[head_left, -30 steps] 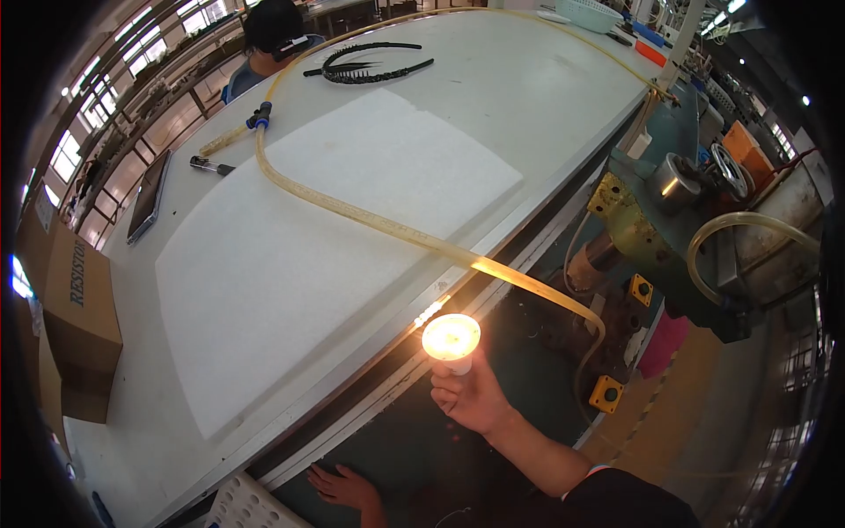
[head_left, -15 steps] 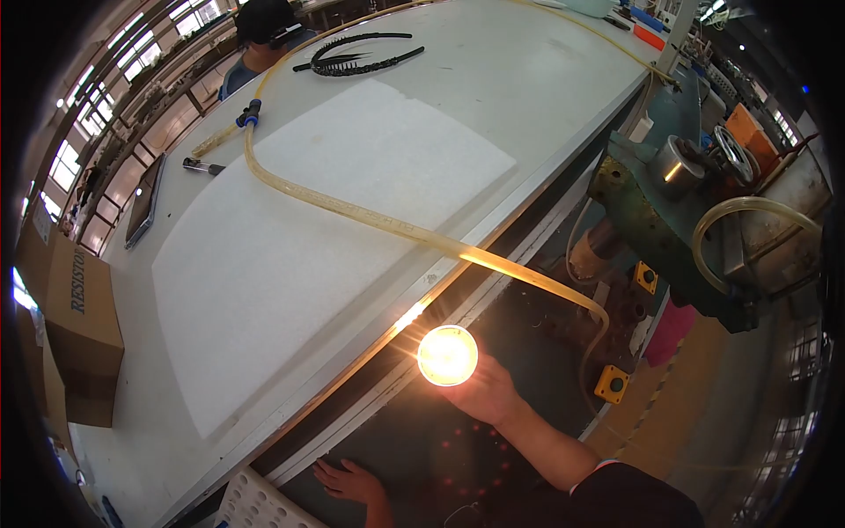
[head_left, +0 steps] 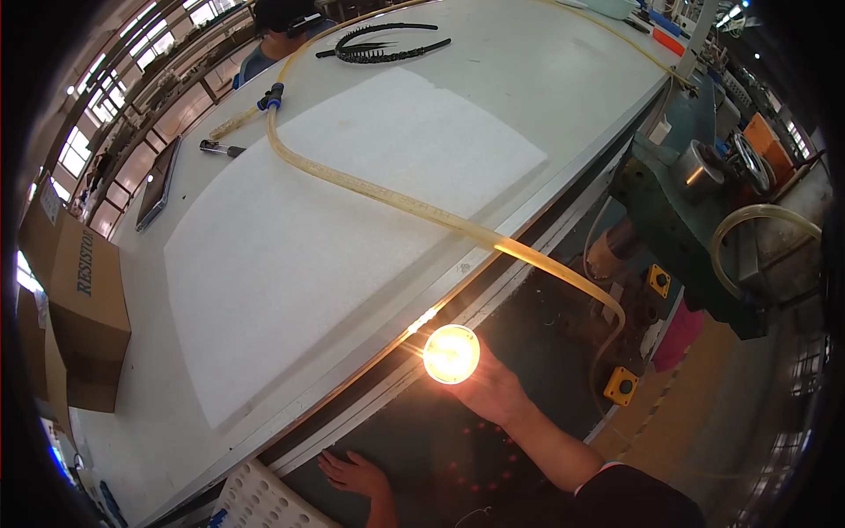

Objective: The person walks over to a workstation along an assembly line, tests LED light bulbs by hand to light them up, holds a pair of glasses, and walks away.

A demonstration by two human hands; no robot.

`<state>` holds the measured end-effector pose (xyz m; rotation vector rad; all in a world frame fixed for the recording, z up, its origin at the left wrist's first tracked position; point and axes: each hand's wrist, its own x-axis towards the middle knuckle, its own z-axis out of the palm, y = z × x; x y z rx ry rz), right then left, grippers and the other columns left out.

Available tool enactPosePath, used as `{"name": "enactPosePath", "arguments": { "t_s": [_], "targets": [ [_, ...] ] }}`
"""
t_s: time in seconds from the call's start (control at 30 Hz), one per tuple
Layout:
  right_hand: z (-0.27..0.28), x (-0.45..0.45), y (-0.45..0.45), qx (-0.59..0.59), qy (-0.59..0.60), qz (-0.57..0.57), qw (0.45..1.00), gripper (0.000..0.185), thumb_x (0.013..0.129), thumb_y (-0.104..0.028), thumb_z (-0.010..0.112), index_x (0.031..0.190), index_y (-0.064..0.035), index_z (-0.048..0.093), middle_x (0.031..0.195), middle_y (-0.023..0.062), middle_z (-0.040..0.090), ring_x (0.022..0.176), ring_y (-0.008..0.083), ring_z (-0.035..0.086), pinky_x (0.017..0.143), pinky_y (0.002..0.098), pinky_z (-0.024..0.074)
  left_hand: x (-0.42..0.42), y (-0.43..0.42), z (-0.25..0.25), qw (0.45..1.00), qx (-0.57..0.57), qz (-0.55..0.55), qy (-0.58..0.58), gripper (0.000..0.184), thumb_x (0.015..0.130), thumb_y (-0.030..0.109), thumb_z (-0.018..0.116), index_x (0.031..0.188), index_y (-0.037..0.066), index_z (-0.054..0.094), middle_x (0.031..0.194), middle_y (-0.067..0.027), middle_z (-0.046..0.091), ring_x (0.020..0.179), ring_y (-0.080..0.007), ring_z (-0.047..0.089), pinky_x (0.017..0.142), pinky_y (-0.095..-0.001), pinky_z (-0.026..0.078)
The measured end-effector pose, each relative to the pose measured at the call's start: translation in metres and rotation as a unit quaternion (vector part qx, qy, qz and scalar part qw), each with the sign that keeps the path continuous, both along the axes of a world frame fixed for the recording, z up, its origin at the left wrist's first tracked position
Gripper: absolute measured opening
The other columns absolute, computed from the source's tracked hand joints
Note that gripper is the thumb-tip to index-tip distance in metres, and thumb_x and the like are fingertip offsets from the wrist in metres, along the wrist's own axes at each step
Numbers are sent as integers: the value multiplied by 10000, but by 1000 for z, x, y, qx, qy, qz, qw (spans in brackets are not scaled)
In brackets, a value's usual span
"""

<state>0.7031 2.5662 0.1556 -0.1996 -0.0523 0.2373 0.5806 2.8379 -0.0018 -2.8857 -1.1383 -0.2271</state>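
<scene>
In the head view, my right hand is wrapped round a brightly lit lamp, its round glowing face turned toward me. The glare hides the lamp's body and most of my fingers. It is held just in front of the table's edge, above a dark surface. My left hand lies at the lower middle with its fingers spread, nothing in it, over that same dark surface. Beside it is a white perforated panel.
On the table lie a white sheet, a yellowish hose crossing its edge, black toothed bands, a pen and a cardboard box. Green machinery and yellow button boxes stand right. A person sits beyond.
My view has shifted slightly, so the table and machinery appear farther right. The lamp stays lit in my right hand, and my left hand keeps its spread pose.
</scene>
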Motion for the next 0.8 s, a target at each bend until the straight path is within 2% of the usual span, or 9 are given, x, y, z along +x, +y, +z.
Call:
{"name": "enactPosePath", "arguments": {
  "t_s": [0.1, 0.17, 0.2, 0.3, 0.37, 0.4, 0.47, 0.57, 0.8],
  "targets": [
    [1, 0, 2, -35, 15, -16, 999, 399, 926, -183, 422, 1303, -81, 337, 1314, 138, 385, 1175, 297, 430, 958, 428, 395, 0, 0, 0, 1000, 2, -8, -5, 513, 920, 333, 380, 1354, 78, 281, 1402, -126, 281, 1300, -272, 270, 1036, -497, 205],
    [-8, -1, 2, -98, 56, -17, 993, 492, 857, -278, 538, 1286, -119, 356, 1307, 105, 382, 1207, 296, 365, 1008, 446, 300, 1, -1, 3, 1000, -13, 0, 3, 520, 917, 330, 388, 1359, 80, 272, 1406, -127, 271, 1307, -263, 257, 1042, -497, 197],
    [-8, -1, 2, -98, 56, -17, 993, 492, 857, -278, 538, 1286, -119, 356, 1307, 105, 382, 1207, 296, 365, 1008, 446, 300, 1, -1, 3, 1000, -12, 0, 3, 520, 917, 330, 388, 1359, 80, 272, 1406, -127, 271, 1307, -263, 257, 1042, -497, 197],
    [-10, 1, 2, -91, 88, -17, 992, 481, 853, -254, 555, 1278, -124, 370, 1286, 91, 407, 1188, 264, 390, 983, 406, 341, 2, -2, 3, 1000, -2, -2, 8, 518, 919, 322, 390, 1363, 85, 266, 1408, -123, 267, 1310, -255, 250, 1044, -491, 197],
    [-22, -1, 1, -22, 132, -48, 990, 402, 842, -212, 581, 1208, -111, 448, 1205, 82, 480, 1112, 231, 462, 910, 364, 415, 3, -4, 7, 1000, -4, 11, 25, 508, 926, 317, 383, 1364, 88, 266, 1410, -119, 267, 1311, -252, 248, 1043, -482, 201],
    [-30, -2, 2, -22, 132, -47, 990, 402, 842, -212, 581, 1208, -111, 448, 1205, 82, 480, 1112, 231, 462, 910, 364, 415, 2, -4, 7, 1000, -4, 12, 26, 508, 926, 317, 383, 1364, 88, 266, 1410, -119, 267, 1311, -252, 248, 1043, -482, 201],
    [-41, -3, 3, 56, 199, -70, 976, 308, 826, -168, 603, 1112, -91, 520, 1107, 81, 543, 1005, 217, 535, 835, 334, 467, 2, -3, 7, 1000, -6, 8, 24, 497, 932, 314, 376, 1363, 93, 268, 1410, -118, 266, 1310, -248, 251, 1043, -476, 202],
    [-42, -3, 3, 39, 235, -86, 967, 267, 835, -156, 599, 1084, -76, 545, 1039, 79, 581, 936, 206, 573, 851, 322, 463, 2, -4, 7, 1000, -5, 3, 18, 496, 933, 323, 374, 1361, 95, 272, 1412, -114, 266, 1312, -246, 249, 1042, -475, 203],
    [-45, -2, 5, 32, 250, -86, 964, 265, 842, -148, 589, 1093, -79, 542, 1049, 78, 578, 944, 205, 574, 857, 321, 464, 1, -1, 3, 1000, -8, 4, 22, 508, 925, 308, 384, 1363, 81, 260, 1418, -124, 253, 1323, -257, 226, 1055, -481, 180]
  ]
}}
